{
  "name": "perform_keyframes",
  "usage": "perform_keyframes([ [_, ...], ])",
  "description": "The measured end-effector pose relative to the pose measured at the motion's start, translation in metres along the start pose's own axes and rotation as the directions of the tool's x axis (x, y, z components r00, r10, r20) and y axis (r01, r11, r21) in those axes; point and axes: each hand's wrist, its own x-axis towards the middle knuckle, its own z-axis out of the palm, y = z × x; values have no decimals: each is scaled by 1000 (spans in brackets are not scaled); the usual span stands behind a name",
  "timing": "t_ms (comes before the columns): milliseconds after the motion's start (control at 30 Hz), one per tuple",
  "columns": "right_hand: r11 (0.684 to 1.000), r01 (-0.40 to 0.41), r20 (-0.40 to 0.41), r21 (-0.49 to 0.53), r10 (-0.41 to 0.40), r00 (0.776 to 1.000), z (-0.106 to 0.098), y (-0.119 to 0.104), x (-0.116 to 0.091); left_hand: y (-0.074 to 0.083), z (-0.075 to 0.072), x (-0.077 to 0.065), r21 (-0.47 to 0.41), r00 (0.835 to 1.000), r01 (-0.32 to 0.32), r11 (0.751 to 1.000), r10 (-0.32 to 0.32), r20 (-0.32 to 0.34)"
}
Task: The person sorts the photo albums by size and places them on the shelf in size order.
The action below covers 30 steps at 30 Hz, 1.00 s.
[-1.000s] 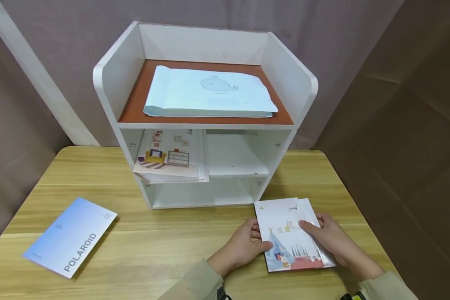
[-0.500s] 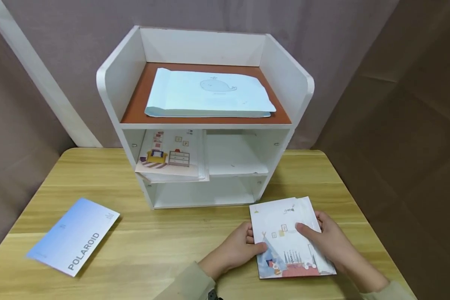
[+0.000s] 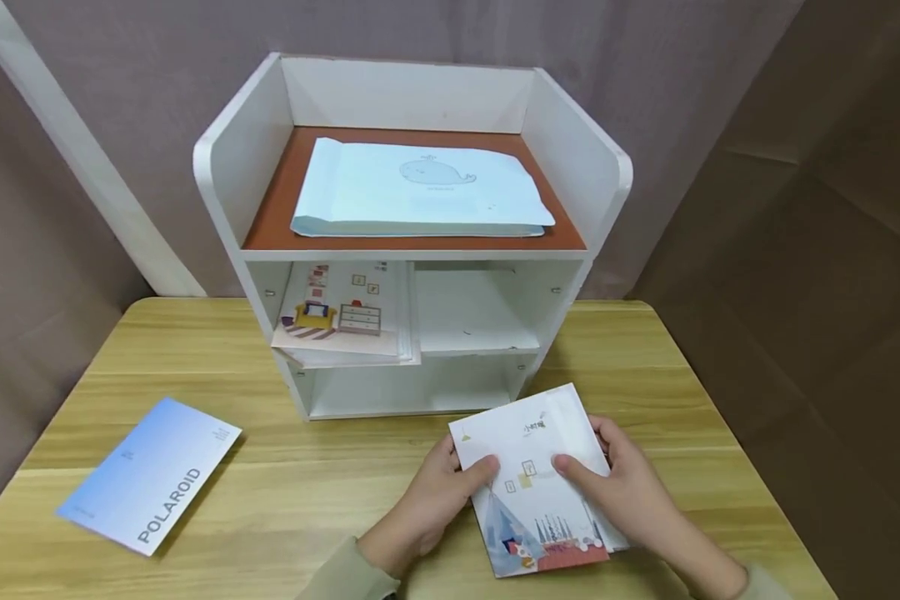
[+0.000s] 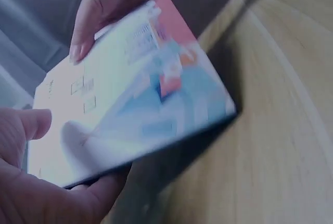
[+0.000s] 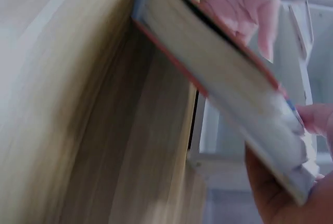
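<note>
Both hands hold a thick book [image 3: 521,500] with a white cover, drawn with a blue tent and small picture frames. My left hand [image 3: 438,492] grips its left edge, thumb on the cover and fingers underneath. On the opposite edge, my right hand [image 3: 633,500] holds it the same way. In the left wrist view, the book [image 4: 140,88] is tilted, one corner close over the wooden table. Its pale page block [image 5: 208,52] between the covers shows in the right wrist view, where a loose wrapper-like layer covers the end near the right hand [image 5: 291,203].
A white shelf unit [image 3: 225,179] stands at the table's back. On its brown top lies a white packet [image 3: 375,196] with a whale drawing; a similar illustrated book [image 3: 360,292] juts from the middle level. A blue-and-white POLAROID booklet [image 3: 146,479] lies on the table [image 3: 285,500] at left.
Both hands have carried the book leftward and toward the body, turning it slightly. The left thumb now lies higher on the cover. The shelf's contents and the POLAROID booklet stay put.
</note>
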Motion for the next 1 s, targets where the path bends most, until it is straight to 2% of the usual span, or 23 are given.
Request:
perform_keyframes([
  [100,995,96,-36,-6,-97,995,9,-8,-1,8,-2,-4,-5,999,-37,999,37,-26],
  [233,974,224,-84,17,-222,971,19,-19,-2,13,-6,-10,33,994,-83,996,85,-66],
  [367,952,293,-120,87,-282,952,27,-30,-1,14,-6,-15,79,990,-111,991,118,-82],
  [467,932,330,-133,154,-311,941,30,-38,1,14,-6,-19,123,980,-169,978,180,-88],
  [667,889,394,-193,233,-354,915,33,-51,5,12,-9,-23,196,936,-333,922,349,-52],
  [800,863,422,-204,278,-377,904,32,-55,10,12,-9,-28,209,899,-426,880,437,-10],
  [933,857,410,-164,312,-376,912,32,-58,14,22,-6,-38,215,857,-502,838,515,-9],
  [1000,864,387,-151,323,-357,922,34,-60,16,29,-4,-43,225,844,-515,827,536,-37],
])
